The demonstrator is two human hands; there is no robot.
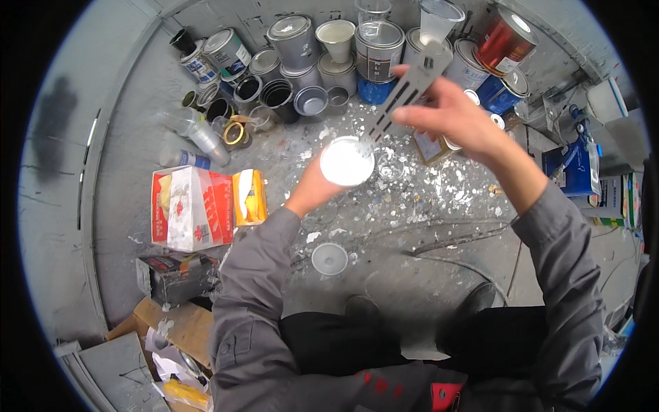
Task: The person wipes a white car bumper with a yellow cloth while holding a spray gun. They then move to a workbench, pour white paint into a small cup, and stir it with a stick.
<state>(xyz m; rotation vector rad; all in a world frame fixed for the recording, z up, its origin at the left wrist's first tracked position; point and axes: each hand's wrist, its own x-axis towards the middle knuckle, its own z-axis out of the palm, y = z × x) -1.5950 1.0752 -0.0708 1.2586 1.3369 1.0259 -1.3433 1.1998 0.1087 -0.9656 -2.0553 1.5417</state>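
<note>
My left hand (312, 189) is wrapped round a cup (347, 162) filled with white liquid, held above the paint-spattered work surface. A flat grey stick with dark slots (419, 79) is gripped in my right hand (453, 117), raised to the right of the cup; the stick slants down with its lower tip at the cup's right edge. Just right of that cup is a small transparent container (390, 169). A pale round lid (329, 259) lies below my hands.
Cans (288, 38) and stacked pots (274, 93) line the back. Left are clear cups (206, 137), a red-white box (192, 220), a yellow pack (248, 202) and a cardboard box (175, 316). Blue containers (564, 175) stand right. A hose (453, 261) crosses near my feet.
</note>
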